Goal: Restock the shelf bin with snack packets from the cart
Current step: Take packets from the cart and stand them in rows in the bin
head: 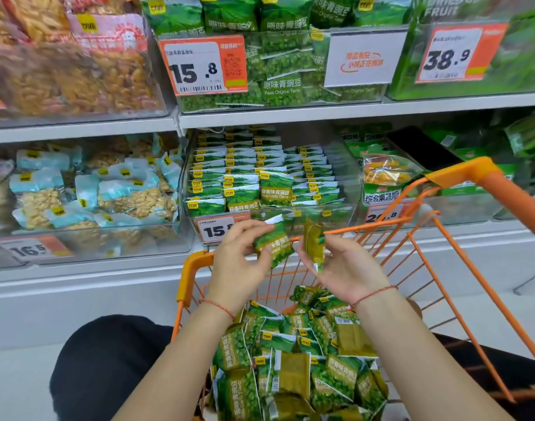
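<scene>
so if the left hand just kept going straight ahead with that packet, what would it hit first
Probably the clear front wall of the garlic pea bin, just beyond the left hand and its packet; depth is hard to judge.

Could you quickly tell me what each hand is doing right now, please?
Left hand: closed on a green pea packet, label facing up.
Right hand: holding a second packet, seen edge-on, above the cart.

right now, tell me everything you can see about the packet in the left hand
The packet is a small green pillow pouch of glossy film, printed with white Chinese characters and "Garlic Flavor", with a white edge at its top. It looks sealed and full. The left hand pinches it by its left side, tilted, face toward the camera, above the orange cart's front rim and before the shelf bin.
</scene>
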The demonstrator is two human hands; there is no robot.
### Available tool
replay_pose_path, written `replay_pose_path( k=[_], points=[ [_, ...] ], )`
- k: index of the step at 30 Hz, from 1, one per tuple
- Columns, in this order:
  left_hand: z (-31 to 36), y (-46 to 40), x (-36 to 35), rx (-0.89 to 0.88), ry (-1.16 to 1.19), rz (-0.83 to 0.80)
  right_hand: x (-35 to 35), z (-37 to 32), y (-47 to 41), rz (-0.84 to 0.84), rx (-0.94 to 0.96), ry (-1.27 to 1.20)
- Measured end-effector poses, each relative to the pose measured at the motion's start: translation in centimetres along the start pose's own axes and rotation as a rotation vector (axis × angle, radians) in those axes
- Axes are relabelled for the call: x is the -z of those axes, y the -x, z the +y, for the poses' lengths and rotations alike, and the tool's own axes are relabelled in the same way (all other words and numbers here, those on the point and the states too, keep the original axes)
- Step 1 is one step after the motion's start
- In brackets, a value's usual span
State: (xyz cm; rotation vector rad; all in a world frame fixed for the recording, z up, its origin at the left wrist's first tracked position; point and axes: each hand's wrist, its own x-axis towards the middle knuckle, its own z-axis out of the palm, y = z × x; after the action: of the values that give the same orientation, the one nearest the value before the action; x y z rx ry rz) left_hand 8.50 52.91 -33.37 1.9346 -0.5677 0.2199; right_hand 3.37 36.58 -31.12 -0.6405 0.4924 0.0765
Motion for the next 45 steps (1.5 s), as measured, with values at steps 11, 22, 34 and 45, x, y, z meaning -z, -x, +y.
replay_pose_path(
  k=[11, 22, 34, 45],
  points=[
    [1.4, 0.3, -1.1, 0.248, 0.424, 0.036, 0.3, 2.2, -0.4, 0.110, 0.218, 0.222],
    [1.6, -0.9, 0.3, 0.486, 0.913, -0.244, -0.3, 1.4, 0.3, 0.045, 0.336, 0.216],
    [3.9, -10.6, 2.4, 0.179, -0.242, -0.497, -3.6, -2.8, -2.6, 0.080, 0.670, 0.791],
    [2.5, -16.0, -0.7, -0.118, -0.968, -0.649, -4.6, -6.1, -8.3, 0.270, 0.440, 1.541]
  ],
)
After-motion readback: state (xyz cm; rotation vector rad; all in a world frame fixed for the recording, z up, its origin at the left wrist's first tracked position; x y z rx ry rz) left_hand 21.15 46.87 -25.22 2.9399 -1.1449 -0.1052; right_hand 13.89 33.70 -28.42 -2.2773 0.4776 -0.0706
